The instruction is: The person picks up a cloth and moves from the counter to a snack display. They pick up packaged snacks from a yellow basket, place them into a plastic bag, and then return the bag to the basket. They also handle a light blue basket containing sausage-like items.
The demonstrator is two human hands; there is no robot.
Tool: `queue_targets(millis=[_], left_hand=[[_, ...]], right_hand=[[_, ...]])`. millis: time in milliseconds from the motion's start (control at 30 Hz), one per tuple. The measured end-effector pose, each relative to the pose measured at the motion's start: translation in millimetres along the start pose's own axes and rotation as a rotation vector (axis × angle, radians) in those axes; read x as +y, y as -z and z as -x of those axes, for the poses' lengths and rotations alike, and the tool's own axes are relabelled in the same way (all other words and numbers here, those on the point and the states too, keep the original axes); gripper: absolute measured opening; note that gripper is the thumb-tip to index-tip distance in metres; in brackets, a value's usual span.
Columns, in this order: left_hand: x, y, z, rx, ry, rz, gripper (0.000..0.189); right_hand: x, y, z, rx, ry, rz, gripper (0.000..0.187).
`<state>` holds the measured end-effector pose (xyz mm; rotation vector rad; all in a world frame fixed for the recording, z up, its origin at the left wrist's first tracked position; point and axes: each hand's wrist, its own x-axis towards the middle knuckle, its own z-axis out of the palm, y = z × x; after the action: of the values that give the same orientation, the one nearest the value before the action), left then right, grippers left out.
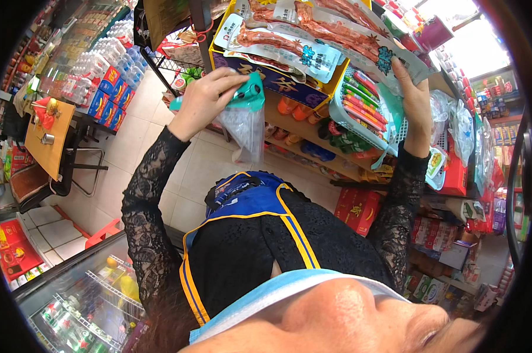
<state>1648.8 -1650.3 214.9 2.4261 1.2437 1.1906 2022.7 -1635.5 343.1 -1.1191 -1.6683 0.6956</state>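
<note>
My left hand [210, 101] grips a clear plastic bag with a teal top [248, 95], which hangs down over the tiled floor. My right hand [414, 106] touches the end of a vacuum-sealed meat pack [358, 55], its thumb on top and its other fingers mostly hidden. Several such packs lie over a yellow and purple display box [283, 86]; one more pack [283, 44] rests across its front edge. Just left of my right hand, a light blue plastic basket [358, 125] holds wrapped sticks in red, green and orange [365, 103].
Shelves of bottles [292, 108] stand below the box. A red carton [357, 209] sits on the floor. To the left are a wooden table [49, 141], stacked bottled drinks [98, 61] and a red stool [103, 233]. A glass-topped cooler [85, 304] is at lower left.
</note>
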Motion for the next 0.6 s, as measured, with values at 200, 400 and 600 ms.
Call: queue_targets(millis=[200, 400, 600], left_hand=[[-18.5, -12.0, -39.2, 0.026, -0.078, -0.148, 0.024], [-27.7, -4.6, -66.3, -0.001, -0.201, -0.167, 0.024], [-25.7, -13.8, -92.3, -0.025, -0.153, -0.169, 0.013]], right_hand=[[14.4, 11.6, 7.7, -0.029, -0.02, 0.043, 0.043], [20.6, 14.4, 18.6, -0.096, -0.02, -0.008, 0.04], [20.0, 5.0, 23.3, -0.154, 0.061, -0.014, 0.035]])
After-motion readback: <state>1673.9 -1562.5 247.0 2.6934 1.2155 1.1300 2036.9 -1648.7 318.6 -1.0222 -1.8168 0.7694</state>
